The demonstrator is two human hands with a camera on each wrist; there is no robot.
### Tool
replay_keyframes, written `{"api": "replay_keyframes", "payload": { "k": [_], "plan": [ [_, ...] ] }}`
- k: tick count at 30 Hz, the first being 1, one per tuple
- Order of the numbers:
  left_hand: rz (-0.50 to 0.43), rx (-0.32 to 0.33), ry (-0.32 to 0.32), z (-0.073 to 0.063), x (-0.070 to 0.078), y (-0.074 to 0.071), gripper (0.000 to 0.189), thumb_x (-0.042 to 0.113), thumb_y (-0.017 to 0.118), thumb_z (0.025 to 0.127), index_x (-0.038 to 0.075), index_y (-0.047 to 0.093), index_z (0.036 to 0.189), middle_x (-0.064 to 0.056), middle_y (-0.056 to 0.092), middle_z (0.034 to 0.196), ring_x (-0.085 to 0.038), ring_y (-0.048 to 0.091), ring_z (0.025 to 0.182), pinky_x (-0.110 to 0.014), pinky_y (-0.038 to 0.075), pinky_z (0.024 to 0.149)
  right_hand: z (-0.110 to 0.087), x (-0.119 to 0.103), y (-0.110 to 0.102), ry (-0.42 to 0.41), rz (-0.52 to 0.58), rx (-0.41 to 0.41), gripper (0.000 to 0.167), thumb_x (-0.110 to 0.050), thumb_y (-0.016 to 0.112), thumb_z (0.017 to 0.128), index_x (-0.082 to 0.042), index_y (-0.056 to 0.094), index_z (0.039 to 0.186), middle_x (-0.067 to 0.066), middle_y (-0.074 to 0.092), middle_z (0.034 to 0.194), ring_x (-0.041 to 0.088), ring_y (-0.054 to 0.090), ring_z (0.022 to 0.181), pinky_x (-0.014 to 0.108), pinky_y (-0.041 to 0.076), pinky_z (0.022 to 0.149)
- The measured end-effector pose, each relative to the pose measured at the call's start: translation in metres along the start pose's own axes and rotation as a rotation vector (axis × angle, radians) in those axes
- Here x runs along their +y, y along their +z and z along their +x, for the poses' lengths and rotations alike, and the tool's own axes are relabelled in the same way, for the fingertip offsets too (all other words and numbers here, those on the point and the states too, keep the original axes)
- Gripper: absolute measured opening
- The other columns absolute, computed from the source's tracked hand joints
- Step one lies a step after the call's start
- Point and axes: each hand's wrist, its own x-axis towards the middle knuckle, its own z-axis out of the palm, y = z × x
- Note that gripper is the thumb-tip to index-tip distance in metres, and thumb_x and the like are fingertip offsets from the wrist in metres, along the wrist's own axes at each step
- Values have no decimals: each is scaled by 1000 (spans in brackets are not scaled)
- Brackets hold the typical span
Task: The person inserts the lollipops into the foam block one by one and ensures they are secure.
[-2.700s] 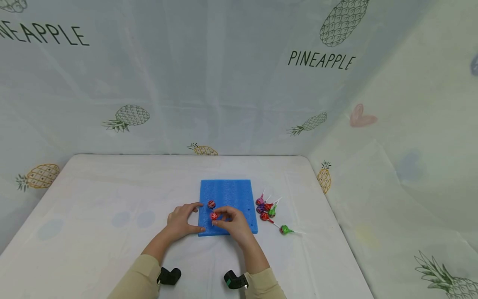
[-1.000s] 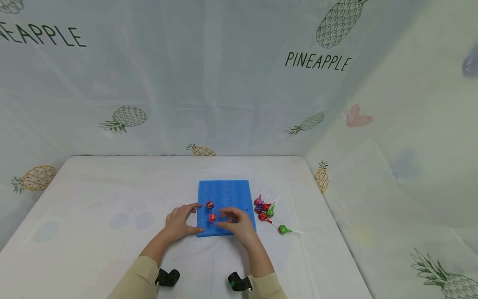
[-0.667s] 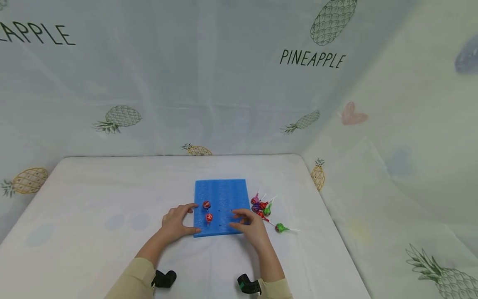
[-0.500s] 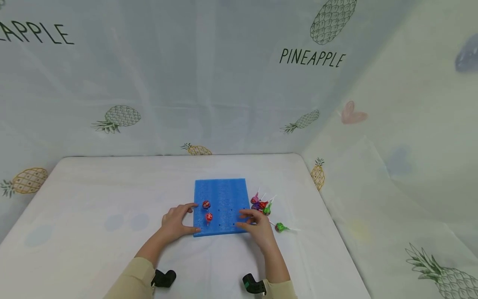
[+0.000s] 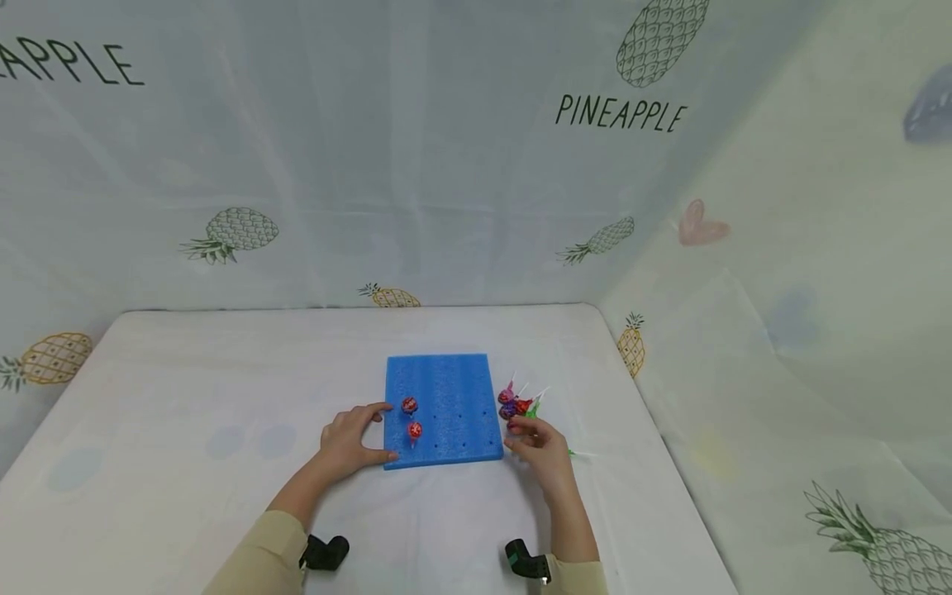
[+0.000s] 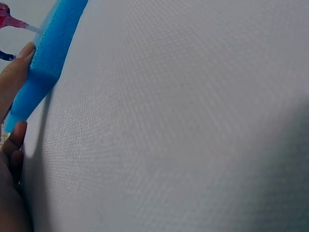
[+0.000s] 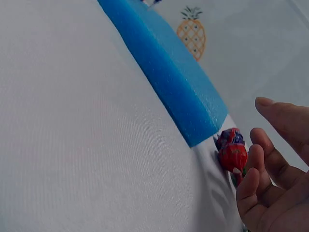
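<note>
A blue foam board (image 5: pixel 449 384) with small dark holes lies on the table. Two red-wrapped lollipops, one farther back (image 5: pixel 409 405) and one nearer (image 5: pixel 414 430), stand in its left part. My left hand (image 5: pixel 345 442) rests at the board's left edge, thumb on the near corner and index finger farther back, spread apart. To the right of the board, my right hand (image 5: pixel 543 450) is at the lollipop pile, where pink (image 5: pixel 506 396), purple (image 5: pixel 507 411) and red (image 5: pixel 524 406) wrappers show. In the right wrist view a red lollipop (image 7: pixel 233 157) lies just beyond its parted thumb and fingers.
A white cloth covers the table (image 5: pixel 245 388). A pineapple-print curtain (image 5: pixel 416 165) rises behind and to the right. One green lollipop is mostly hidden by the right hand, its pale stick (image 5: pixel 586 454) poking out. Black wrist cameras sit at both sleeves.
The right hand has let go of the nearer red lollipop, which now stands in the board, and has moved right to the pile. My left hand keeps its place on the board.
</note>
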Motion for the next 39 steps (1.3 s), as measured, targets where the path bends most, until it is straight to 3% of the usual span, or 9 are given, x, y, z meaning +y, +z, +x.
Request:
{"api": "replay_keyframes", "payload": {
  "k": [8, 19, 39],
  "plan": [
    [6, 4, 6, 1, -1, 0, 84, 50, 84, 70, 19, 49, 140, -3, 56, 118, -32, 43, 115, -50, 33, 85, 5, 3, -3, 22, -48, 49, 37, -4, 76, 83, 1, 67, 118, 17, 66, 103, 19, 56, 80, 24, 46, 62],
    [2, 1, -1, 0, 1, 0, 83, 49, 84, 70, 19, 49, 140, -3, 56, 119, -32, 43, 115, -50, 33, 86, 19, 13, 1, 15, -177, 120, 33, -5, 79, 80, -3, 70, 111, 7, 58, 87, 17, 49, 74, 23, 41, 57],
    [3, 8, -10, -1, 1, 1, 83, 49, 84, 70, 19, 50, 139, -3, 56, 119, -32, 43, 116, -50, 33, 85, 28, 13, 4, 13, -299, 182, 31, -3, 82, 73, -4, 73, 103, 3, 50, 73, 16, 44, 68, 25, 35, 55]
  ]
}}
